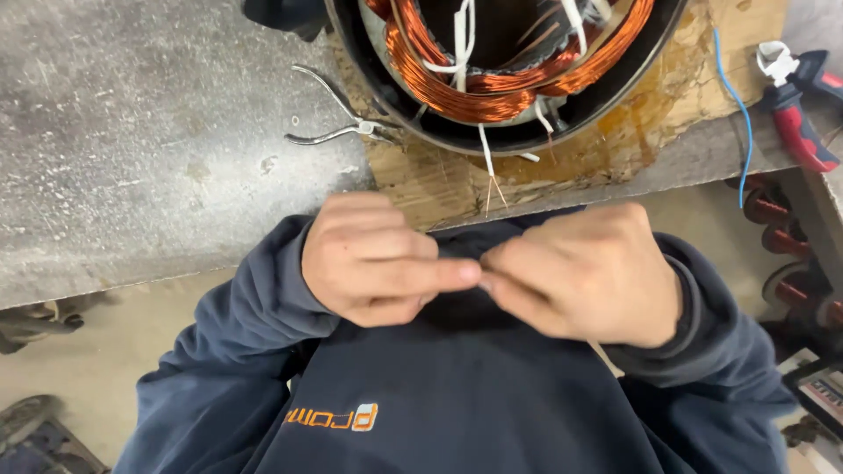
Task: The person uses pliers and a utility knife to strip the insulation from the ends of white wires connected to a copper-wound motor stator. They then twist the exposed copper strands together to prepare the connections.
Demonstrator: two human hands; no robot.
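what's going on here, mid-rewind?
A person in a dark blue sweatshirt has both hands together close to the chest, the left hand and right hand meeting at the fingertips as if pinching something thin; what they pinch is too small to tell. On the bench ahead sits a round motor housing with copper wire coils and white ties, resting on a wooden board. Metal pliers lie left of it, red-handled pliers at right.

Grey metal bench (132, 132) carries a wooden board (439, 180) under the motor stator (500, 79); steel pliers (338, 118) beside it, red-handled pliers (799, 110) at right.
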